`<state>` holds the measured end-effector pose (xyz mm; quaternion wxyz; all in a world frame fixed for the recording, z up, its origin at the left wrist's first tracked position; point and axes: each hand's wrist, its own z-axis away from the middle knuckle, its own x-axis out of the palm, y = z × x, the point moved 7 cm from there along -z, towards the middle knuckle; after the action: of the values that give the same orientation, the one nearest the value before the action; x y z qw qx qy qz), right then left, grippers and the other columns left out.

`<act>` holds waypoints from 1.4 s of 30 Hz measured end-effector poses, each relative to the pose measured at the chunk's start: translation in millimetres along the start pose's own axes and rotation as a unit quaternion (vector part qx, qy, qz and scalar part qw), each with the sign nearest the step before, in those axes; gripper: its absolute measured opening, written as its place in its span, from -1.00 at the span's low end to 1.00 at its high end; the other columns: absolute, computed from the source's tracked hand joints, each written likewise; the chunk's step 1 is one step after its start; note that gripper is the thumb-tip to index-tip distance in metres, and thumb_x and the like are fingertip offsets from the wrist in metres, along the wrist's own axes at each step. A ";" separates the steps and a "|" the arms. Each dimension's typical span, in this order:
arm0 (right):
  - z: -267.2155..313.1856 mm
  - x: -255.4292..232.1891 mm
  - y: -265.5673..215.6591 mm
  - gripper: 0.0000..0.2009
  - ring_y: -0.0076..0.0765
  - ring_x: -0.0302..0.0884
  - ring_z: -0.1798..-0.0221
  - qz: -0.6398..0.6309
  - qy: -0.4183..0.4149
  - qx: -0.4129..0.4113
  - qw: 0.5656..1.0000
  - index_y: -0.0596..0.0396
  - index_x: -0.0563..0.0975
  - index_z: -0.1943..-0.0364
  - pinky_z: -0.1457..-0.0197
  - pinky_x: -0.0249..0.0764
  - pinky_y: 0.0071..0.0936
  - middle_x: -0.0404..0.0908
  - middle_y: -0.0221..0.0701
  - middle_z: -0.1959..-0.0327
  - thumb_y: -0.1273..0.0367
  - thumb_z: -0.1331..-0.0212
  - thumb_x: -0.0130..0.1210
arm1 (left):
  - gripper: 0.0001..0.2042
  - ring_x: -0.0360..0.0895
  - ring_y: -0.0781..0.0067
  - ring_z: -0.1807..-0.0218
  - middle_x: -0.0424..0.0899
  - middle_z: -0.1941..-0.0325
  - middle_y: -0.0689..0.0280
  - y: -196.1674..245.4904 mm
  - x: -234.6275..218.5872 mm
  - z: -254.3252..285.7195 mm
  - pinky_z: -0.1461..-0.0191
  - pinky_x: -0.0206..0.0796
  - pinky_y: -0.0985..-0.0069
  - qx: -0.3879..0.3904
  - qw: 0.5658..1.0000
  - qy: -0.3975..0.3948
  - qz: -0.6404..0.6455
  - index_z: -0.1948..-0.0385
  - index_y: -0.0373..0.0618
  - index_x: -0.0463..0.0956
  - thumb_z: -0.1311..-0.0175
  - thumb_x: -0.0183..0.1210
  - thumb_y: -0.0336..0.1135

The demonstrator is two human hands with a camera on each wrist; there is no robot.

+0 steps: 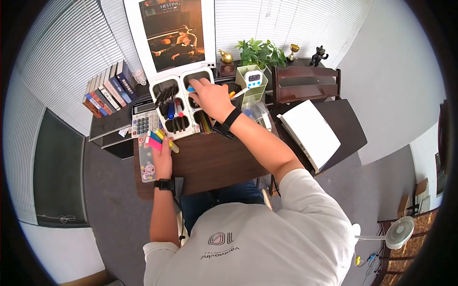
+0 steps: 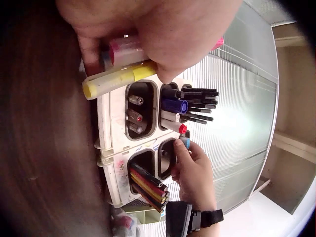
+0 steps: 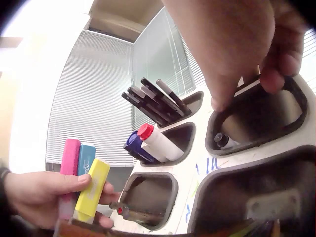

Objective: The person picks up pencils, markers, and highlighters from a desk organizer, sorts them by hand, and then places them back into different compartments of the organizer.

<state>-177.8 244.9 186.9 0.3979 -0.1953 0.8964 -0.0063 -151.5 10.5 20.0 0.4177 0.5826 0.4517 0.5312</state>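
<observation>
In the head view my left hand [image 1: 163,159] grips a bunch of highlighters beside the front left of a white desk organizer [image 1: 183,133]. The bunch has a pink highlighter [image 3: 70,158], a blue highlighter [image 3: 86,159] and a yellow highlighter [image 3: 94,190]. My right hand [image 1: 213,99] reaches over the organizer's back right compartment. Its thumb and fingers pinch a small light-blue thing [image 2: 185,142], mostly hidden by the hand. Black pens [image 3: 155,101], a blue marker [image 2: 175,106] and a red-capped white marker [image 3: 160,142] stand in other compartments. Colored pencils [image 2: 148,190] fill the front right one.
Left of the organizer lie a calculator [image 1: 144,125] and a clear case [image 1: 147,162]. A green holder with a white timer [image 1: 253,78] stands at the right, near a plastic bag [image 1: 257,113]. A framed poster [image 1: 174,35] rises behind. Books [image 1: 110,90] stand far left.
</observation>
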 end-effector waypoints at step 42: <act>-6.2 -27.8 -5.8 -0.71 0.09 0.62 -0.06 -0.225 0.059 -0.018 0.972 0.21 0.56 -0.08 -0.11 0.56 -0.14 0.67 -0.10 0.02 0.44 -0.32 0.15 | -0.73 0.34 0.51 0.38 0.41 0.40 0.39 -12.0 49.1 97.6 0.27 0.22 0.50 -0.188 0.919 -0.142 0.317 0.07 -0.02 0.45 -0.61 -0.04 -0.02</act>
<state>-163.4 248.5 211.8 0.3287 -0.3984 0.8515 -0.0906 -53.9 60.3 11.9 0.3891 0.6750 0.0709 0.6229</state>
